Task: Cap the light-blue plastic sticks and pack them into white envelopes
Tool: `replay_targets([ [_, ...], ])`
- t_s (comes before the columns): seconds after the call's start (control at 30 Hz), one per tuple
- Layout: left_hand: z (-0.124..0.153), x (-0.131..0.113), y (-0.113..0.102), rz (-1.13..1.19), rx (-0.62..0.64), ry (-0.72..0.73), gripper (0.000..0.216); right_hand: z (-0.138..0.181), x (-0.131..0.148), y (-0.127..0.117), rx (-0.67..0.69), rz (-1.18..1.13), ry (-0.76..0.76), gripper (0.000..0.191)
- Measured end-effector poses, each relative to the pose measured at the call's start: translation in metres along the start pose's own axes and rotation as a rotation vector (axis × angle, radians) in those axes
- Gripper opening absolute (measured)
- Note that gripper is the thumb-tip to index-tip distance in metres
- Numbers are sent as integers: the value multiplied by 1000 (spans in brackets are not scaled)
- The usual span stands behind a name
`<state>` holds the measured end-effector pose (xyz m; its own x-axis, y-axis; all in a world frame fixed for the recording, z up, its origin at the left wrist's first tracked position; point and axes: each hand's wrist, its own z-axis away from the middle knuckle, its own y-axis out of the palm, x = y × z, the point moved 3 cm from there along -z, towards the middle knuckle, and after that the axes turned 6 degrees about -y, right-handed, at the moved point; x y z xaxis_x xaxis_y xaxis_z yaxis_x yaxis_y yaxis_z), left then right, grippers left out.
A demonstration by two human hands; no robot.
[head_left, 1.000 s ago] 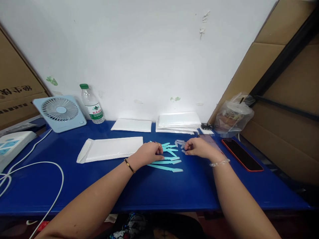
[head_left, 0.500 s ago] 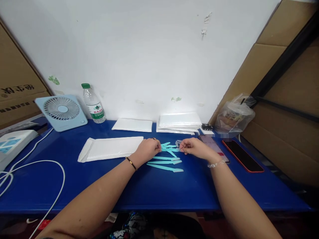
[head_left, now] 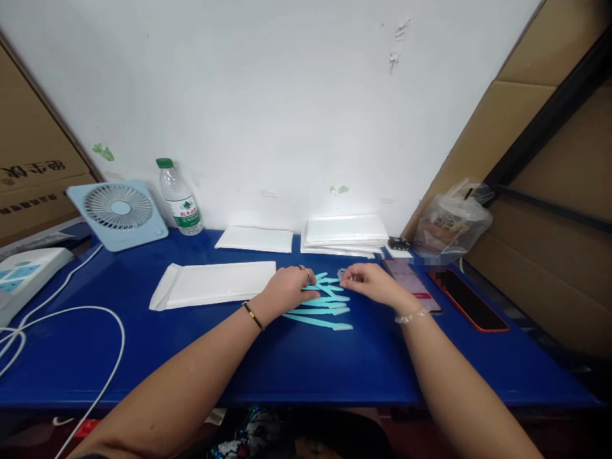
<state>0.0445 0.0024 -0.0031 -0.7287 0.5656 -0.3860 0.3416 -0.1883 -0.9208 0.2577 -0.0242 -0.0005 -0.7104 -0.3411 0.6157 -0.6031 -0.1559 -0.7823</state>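
Note:
Several turquoise eyebrow razors [head_left: 319, 322] lie on the blue table, the nearer ones roughly side by side, the farther ones crossing. My left hand [head_left: 290, 285] is over their left ends, thumb and forefinger apart around the farther razors, touching or just above them. To the right of the blades, my right hand [head_left: 366, 280] has its fingertips pinched together; what they hold, if anything, is too small to make out. Small clear pieces [head_left: 341, 274] show by those fingertips. A white padded envelope [head_left: 220, 284] lies flat, left of my left hand.
White padded packets [head_left: 344, 231] are stacked by the wall, with a single packet [head_left: 254, 239] beside them. Two phones [head_left: 473, 303] [head_left: 415, 287] and a bagged drink cup [head_left: 452, 220] are at right. A fan [head_left: 119, 213], bottle [head_left: 182, 201] and white cable [head_left: 123, 338] are at left.
One razor now lies straighter beside the nearer ones. My left hand has shifted slightly up and right, its thumb and forefinger parting. The right hand has moved little.

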Motion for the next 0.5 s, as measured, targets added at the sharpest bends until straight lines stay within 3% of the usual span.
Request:
replay_targets([
  [0.07,-4,7,-1,-64,-107,-43,30,-6,-12,-2,-185,170,62,25],
  [0.13,-8,14,0,-111,-145,-78,26,-12,-23,2,-252,267,119,25],
  [0.3,-14,21,4,-117,-102,-111,16,-22,-30,15,-219,272,99,14],
  [0.5,-14,21,-3,-54,-140,-104,20,-17,-10,9,-234,160,-50,13],
])
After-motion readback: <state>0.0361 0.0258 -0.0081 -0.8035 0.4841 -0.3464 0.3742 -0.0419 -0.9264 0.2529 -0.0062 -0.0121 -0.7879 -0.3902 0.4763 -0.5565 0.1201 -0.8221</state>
